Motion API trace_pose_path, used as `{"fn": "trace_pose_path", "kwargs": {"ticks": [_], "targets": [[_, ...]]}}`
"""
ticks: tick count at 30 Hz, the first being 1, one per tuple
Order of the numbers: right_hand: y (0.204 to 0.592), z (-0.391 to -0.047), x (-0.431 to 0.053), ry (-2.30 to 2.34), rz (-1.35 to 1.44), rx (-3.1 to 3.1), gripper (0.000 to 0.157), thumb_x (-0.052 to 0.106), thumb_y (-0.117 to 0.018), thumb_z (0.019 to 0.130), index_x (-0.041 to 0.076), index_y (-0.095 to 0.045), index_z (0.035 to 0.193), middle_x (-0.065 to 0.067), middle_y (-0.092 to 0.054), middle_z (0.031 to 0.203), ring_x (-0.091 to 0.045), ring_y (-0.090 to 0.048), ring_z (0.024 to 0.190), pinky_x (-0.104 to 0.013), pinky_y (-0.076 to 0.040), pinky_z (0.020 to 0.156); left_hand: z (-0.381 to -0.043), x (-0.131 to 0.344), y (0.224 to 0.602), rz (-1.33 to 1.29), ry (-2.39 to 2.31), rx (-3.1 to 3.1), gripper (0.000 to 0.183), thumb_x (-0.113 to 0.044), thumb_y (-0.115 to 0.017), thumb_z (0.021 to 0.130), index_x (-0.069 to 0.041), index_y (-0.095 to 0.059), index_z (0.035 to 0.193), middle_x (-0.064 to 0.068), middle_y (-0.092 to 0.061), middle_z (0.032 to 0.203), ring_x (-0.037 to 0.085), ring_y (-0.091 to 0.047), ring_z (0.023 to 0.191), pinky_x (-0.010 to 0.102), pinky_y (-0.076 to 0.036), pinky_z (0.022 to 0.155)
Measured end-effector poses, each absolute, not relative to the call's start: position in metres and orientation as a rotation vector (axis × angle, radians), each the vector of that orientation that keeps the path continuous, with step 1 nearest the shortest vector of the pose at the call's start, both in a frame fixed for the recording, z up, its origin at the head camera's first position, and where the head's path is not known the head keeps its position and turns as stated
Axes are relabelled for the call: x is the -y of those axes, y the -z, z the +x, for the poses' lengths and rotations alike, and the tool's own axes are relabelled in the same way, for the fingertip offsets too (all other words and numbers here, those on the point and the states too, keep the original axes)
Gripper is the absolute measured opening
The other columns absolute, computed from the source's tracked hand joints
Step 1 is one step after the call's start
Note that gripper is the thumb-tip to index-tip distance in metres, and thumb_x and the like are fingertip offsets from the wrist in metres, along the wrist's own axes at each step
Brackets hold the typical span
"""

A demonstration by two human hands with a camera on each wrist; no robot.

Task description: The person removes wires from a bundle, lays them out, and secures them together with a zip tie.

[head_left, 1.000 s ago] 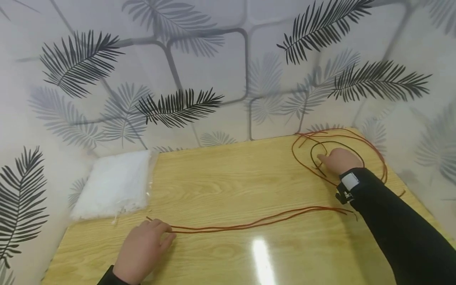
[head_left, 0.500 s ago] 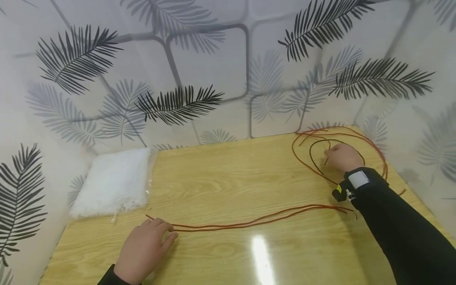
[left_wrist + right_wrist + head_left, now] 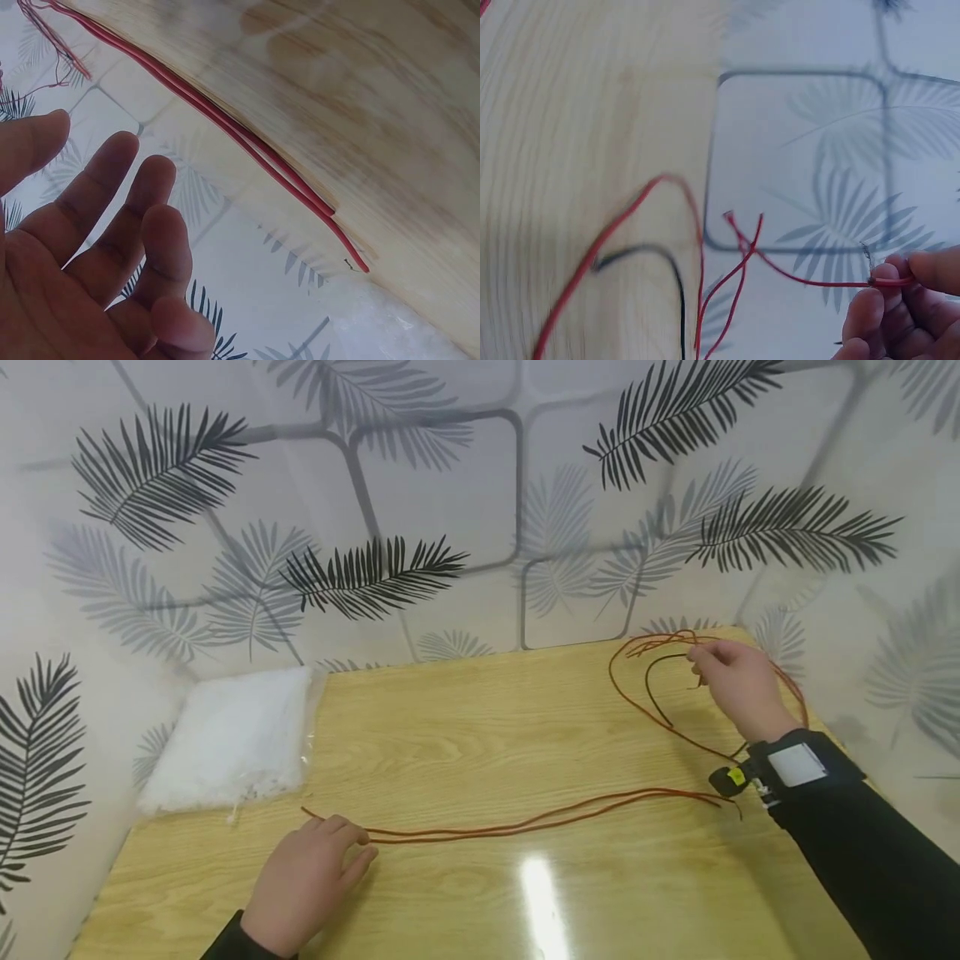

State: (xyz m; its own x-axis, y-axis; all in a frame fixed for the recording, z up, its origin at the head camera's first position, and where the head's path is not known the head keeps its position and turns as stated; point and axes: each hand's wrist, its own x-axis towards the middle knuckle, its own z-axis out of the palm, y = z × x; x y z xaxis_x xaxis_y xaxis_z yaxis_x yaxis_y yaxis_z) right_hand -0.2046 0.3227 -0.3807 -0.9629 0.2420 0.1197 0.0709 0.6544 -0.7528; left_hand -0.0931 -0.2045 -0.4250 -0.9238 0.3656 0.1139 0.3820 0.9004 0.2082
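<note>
My right hand [image 3: 742, 689] is raised at the back right of the table and pinches a red wire [image 3: 821, 284] between thumb and fingertips near one end. Thin bare strands stick out by the fingertips in the right wrist view. Under and behind that hand lie loosely coiled red wires [image 3: 611, 675] and a black wire [image 3: 655, 702]. A pair of red wires [image 3: 487, 833] stretches across the table's front half. My left hand [image 3: 303, 881] is at their left end, fingers loosely bent. The left wrist view shows nothing in its palm, and the wire ends apart from the fingers.
A clear bag of white material [image 3: 232, 735] lies at the table's back left. The wooden table [image 3: 450, 743] meets a wall [image 3: 442, 493] with a leaf pattern at its back edge. A bright light reflection falls on the front of the tabletop.
My right hand has risen from the coiled wires and moved slightly right, with a red wire pinched in its fingers. The left hand has hardly moved.
</note>
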Motion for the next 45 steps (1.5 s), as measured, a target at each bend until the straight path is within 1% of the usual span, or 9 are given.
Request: {"fn": "trace_pose_path", "kwargs": {"ticks": [5,9,14,19,23,31,39,41,45], "targets": [[0.372,-0.198,-0.317,-1.767,-0.250,2.388,0.038,0.036,-0.045,0.106,0.005,-0.063,0.117,0.008,-0.062,0.092,-0.012,-0.054,0.083,-0.023,-0.044,0.069,-0.093,0.203,0.425,-0.596,0.354,2.999,0.013,-0.032,-0.073,0.090,-0.020,-0.072,0.092,-0.007,-0.065,0.089,0.014,-0.063,0.080,0.035,-0.051,0.072],[0.365,-0.192,-0.314,-2.377,-0.169,1.925,0.022,0.023,-0.050,0.105,0.009,-0.066,0.103,0.003,-0.064,0.090,-0.012,-0.055,0.081,-0.023,-0.044,0.069,-0.092,0.202,0.425,-0.596,0.358,3.005,0.012,-0.032,-0.073,0.090,-0.020,-0.072,0.092,-0.007,-0.065,0.088,0.013,-0.062,0.079,0.035,-0.051,0.071],[0.362,-0.183,-0.304,-2.760,-0.205,1.669,0.021,0.021,-0.048,0.106,0.010,-0.064,0.098,0.001,-0.070,0.092,-0.014,-0.063,0.090,-0.025,-0.044,0.077,-0.091,0.200,0.424,-0.604,0.357,2.996,0.012,-0.031,-0.074,0.089,-0.020,-0.072,0.091,-0.006,-0.066,0.088,0.013,-0.063,0.079,0.034,-0.051,0.070],[0.376,-0.168,-0.281,-2.842,-0.315,1.854,0.027,0.021,-0.040,0.108,0.010,-0.062,0.097,0.002,-0.074,0.100,-0.012,-0.068,0.097,-0.024,-0.048,0.081,-0.092,0.194,0.424,-0.632,0.370,2.967,0.012,-0.031,-0.076,0.088,-0.020,-0.073,0.091,-0.007,-0.066,0.088,0.013,-0.063,0.080,0.034,-0.051,0.072],[0.396,-0.148,-0.251,-2.784,-0.266,2.155,0.026,0.023,-0.036,0.109,0.011,-0.058,0.101,0.004,-0.073,0.100,-0.011,-0.067,0.097,-0.026,-0.049,0.083,-0.093,0.183,0.426,-0.689,0.382,2.934,0.013,-0.032,-0.077,0.087,-0.021,-0.073,0.091,-0.009,-0.066,0.088,0.013,-0.061,0.079,0.032,-0.050,0.071],[0.423,-0.107,-0.193,-2.738,-0.184,2.421,0.023,0.028,-0.053,0.103,0.010,-0.066,0.099,0.003,-0.064,0.089,-0.011,-0.055,0.077,-0.025,-0.045,0.069,-0.096,0.138,0.425,-0.860,0.376,2.907,0.020,-0.040,-0.071,0.090,-0.020,-0.075,0.092,-0.009,-0.069,0.088,0.012,-0.061,0.077,0.030,-0.050,0.070],[0.432,-0.082,-0.160,-2.708,-0.010,2.508,0.022,0.025,-0.063,0.097,0.004,-0.068,0.095,-0.003,-0.070,0.092,-0.009,-0.059,0.072,-0.023,-0.048,0.064,-0.092,0.083,0.419,-1.022,0.575,2.961,0.044,-0.050,-0.053,0.099,-0.013,-0.072,0.115,-0.004,-0.073,0.096,0.012,-0.066,0.084,0.032,-0.054,0.071],[0.433,-0.078,-0.155,-2.715,0.005,2.508,0.021,0.025,-0.064,0.096,0.004,-0.068,0.096,-0.002,-0.070,0.092,-0.009,-0.060,0.072,-0.023,-0.048,0.064,-0.090,0.074,0.420,-1.039,0.594,2.940,0.046,-0.052,-0.050,0.100,-0.014,-0.072,0.113,-0.006,-0.072,0.091,0.008,-0.064,0.078,0.029,-0.052,0.066],[0.436,-0.071,-0.150,-2.738,-0.008,2.473,0.024,0.025,-0.067,0.095,0.001,-0.069,0.100,-0.002,-0.070,0.089,-0.009,-0.060,0.072,-0.023,-0.049,0.064,-0.084,0.063,0.421,-1.056,0.614,2.869,0.035,-0.048,-0.053,0.100,-0.020,-0.073,0.095,-0.011,-0.068,0.080,-0.001,-0.055,0.065,0.022,-0.045,0.056]]}}
